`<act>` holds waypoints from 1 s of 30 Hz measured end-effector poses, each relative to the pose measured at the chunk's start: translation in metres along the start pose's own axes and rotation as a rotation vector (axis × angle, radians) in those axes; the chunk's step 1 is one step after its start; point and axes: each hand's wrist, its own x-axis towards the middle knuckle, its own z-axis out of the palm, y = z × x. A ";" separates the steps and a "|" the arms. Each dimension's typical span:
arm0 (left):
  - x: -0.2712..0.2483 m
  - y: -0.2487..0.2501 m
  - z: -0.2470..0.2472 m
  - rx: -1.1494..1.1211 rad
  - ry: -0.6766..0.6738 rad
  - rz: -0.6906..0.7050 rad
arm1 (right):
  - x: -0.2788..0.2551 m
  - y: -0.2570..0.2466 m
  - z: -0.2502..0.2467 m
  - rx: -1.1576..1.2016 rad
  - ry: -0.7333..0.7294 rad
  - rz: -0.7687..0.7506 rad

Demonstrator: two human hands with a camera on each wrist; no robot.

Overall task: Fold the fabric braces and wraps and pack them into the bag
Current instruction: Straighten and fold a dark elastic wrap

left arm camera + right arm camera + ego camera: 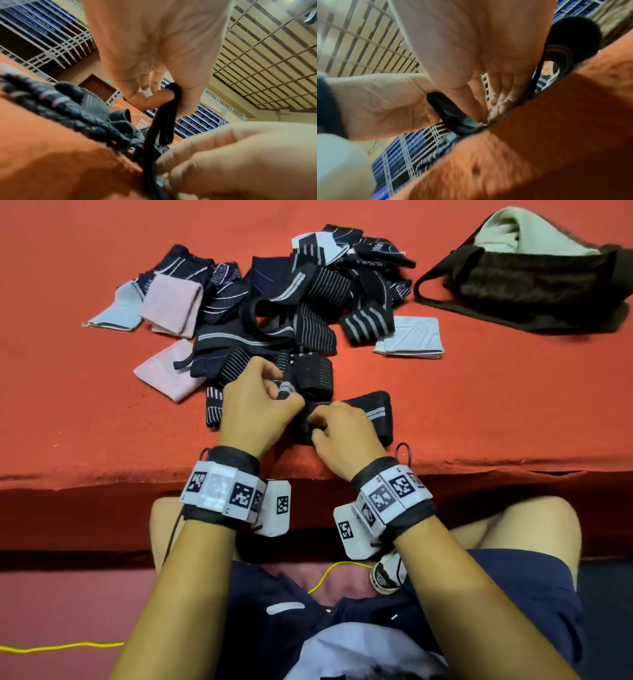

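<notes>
A black wrap (371,409) with a grey stripe lies near the front edge of the orange table, partly under both hands. My left hand (287,397) pinches one end of it between thumb and fingers and lifts it; in the left wrist view that end hangs as a doubled black strap (164,121) from the left hand (164,94). My right hand (317,426) pinches the wrap against the cloth, its fingertips (482,119) down on the wrap (453,120). The dark brown bag (534,278) with pale lining lies open at the far right.
A loose pile of dark striped braces and wraps (301,292) fills the middle of the table. Pink pieces (164,374) lie at its left, a folded pale blue one (411,335) at its right. The table's front edge (102,474) runs just below my wrists.
</notes>
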 end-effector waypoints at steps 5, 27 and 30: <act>0.001 0.028 0.025 -0.049 -0.153 0.037 | 0.004 0.014 -0.024 0.025 0.115 0.076; -0.018 0.056 0.089 -0.126 -0.417 0.062 | -0.007 0.082 -0.062 0.115 0.203 0.383; -0.018 0.054 0.092 -0.132 -0.401 0.066 | -0.005 0.079 -0.062 0.102 0.169 0.350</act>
